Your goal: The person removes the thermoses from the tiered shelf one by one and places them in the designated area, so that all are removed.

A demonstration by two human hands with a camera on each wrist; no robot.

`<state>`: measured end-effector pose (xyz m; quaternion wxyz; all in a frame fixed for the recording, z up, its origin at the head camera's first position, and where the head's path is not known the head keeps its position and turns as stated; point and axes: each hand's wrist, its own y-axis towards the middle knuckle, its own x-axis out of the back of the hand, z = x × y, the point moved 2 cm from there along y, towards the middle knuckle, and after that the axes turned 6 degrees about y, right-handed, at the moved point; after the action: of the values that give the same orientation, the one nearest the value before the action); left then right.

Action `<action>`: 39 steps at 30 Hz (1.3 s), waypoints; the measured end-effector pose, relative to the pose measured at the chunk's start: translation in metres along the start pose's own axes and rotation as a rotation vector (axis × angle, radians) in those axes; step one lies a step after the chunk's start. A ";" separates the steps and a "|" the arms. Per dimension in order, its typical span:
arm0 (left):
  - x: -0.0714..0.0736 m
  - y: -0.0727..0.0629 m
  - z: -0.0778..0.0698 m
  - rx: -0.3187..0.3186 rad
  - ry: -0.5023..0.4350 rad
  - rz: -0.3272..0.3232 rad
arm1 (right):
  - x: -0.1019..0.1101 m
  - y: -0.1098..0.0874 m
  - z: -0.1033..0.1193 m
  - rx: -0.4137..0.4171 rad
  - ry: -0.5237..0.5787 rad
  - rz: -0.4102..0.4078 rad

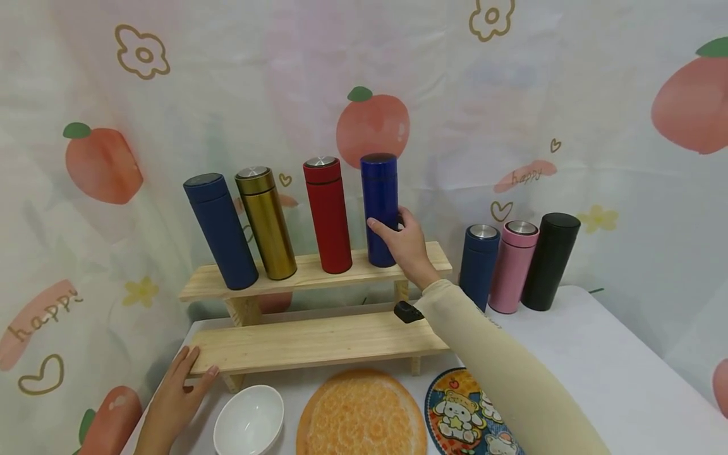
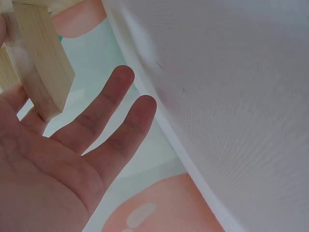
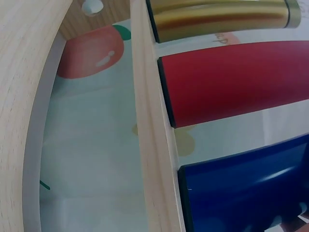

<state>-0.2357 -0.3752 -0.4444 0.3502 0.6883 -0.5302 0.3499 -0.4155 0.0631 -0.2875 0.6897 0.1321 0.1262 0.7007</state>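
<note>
A glossy blue thermos (image 1: 380,202) stands upright at the right end of the upper board of a two-tier wooden shelf (image 1: 318,344). My right hand (image 1: 406,243) grips it around the lower half, thumb in front; in the right wrist view the blue thermos (image 3: 246,188) has its base at the board's edge. To its left stand a red thermos (image 1: 330,218), a gold thermos (image 1: 267,224) and a dark blue thermos (image 1: 220,230). My left hand (image 1: 173,395) holds the left end of the lower board (image 2: 43,63), two fingers stretched out beside it.
On the white table right of the shelf stand a blue thermos (image 1: 479,265), a pink thermos (image 1: 513,268) and a black thermos (image 1: 548,262). In front are a white bowl (image 1: 250,420), a round orange mat (image 1: 361,417) and a cartoon mat (image 1: 455,414). A printed curtain (image 1: 239,76) hangs behind.
</note>
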 end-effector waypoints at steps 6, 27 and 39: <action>0.000 0.000 0.001 -0.003 0.005 0.000 | 0.004 -0.005 0.001 0.010 0.035 -0.011; 0.002 0.000 0.004 -0.010 0.013 0.018 | 0.052 -0.042 0.024 0.079 0.094 -0.029; 0.001 0.000 0.003 -0.037 0.019 0.009 | 0.089 -0.075 0.023 0.067 0.030 -0.124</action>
<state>-0.2352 -0.3783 -0.4452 0.3665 0.6760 -0.5362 0.3481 -0.3384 0.1537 -0.2923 0.7250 0.1366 0.1677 0.6539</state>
